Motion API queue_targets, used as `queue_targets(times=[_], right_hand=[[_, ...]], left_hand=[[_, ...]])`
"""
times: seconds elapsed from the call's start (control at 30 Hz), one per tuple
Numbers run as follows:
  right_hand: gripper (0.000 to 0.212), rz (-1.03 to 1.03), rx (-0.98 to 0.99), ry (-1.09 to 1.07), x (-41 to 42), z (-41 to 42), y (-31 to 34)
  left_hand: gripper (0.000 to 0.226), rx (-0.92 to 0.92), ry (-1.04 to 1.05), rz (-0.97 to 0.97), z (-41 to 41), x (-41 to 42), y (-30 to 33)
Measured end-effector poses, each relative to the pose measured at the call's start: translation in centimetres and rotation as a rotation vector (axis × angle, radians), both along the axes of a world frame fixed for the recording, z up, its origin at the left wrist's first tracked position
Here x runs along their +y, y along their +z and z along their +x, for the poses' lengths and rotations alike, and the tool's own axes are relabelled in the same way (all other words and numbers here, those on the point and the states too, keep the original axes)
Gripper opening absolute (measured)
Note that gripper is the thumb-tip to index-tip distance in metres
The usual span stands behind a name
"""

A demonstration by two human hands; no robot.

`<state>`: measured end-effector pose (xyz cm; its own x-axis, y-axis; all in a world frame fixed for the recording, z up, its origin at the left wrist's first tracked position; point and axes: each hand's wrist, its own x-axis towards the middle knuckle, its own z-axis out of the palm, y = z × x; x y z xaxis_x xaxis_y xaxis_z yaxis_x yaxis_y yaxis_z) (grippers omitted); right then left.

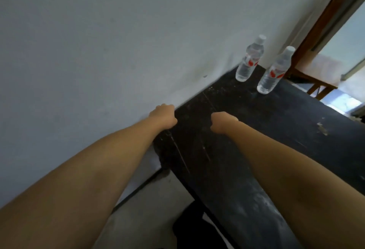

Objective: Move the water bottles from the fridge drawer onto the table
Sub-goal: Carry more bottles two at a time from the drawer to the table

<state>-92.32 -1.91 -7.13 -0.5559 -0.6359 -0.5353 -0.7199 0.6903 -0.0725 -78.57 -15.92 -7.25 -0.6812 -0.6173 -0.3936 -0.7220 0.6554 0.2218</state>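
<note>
Two water bottles stand upright on the far end of the dark table (pixel 246 130), close to the pale wall (pixel 98 41). The left bottle (pixel 250 61) sits nearest the wall, and the right bottle (pixel 276 70) stands just beside it, a little nearer the table's outer edge, with a gap between them. Both are clear, white-capped and carry a red-marked label. Neither hand touches a bottle; both are well apart from them, over the nearer stretch of the tabletop. The left hand (pixel 163 115) is at the table's wall-side edge with its fingers curled under, and the right hand (pixel 222 121) hovers over the middle of the top, its fingers also curled inward; nothing shows in either, though the fingertips are hidden from this view. The two hands are apart from each other, bare forearms reaching in from the bottom corners. The tabletop is scuffed, with pale scratches and a chipped patch near its right side. Beyond the bottles, a brown wooden chair (pixel 320 37) stands by a bright opening.
</note>
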Motion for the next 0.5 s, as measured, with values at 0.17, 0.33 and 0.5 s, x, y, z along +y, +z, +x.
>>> queue_targets(times=[0.17,0.33,0.5], right_hand=[[0.023,0.031,-0.015,0.178,-0.3,9.0,-1.5],[0.033,0.100,-0.042,0.422,-2.3,20.1,-2.9],[0.028,0.173,0.013,0.765,-5.7,29.9,-3.0]], left_hand=[[0.031,0.022,0.125,0.055,10.8,3.4,-0.7],[0.040,0.020,0.372,0.168,22.8,6.2,-2.1],[0.027,0.058,0.608,0.218,33.0,7.6,-2.4]])
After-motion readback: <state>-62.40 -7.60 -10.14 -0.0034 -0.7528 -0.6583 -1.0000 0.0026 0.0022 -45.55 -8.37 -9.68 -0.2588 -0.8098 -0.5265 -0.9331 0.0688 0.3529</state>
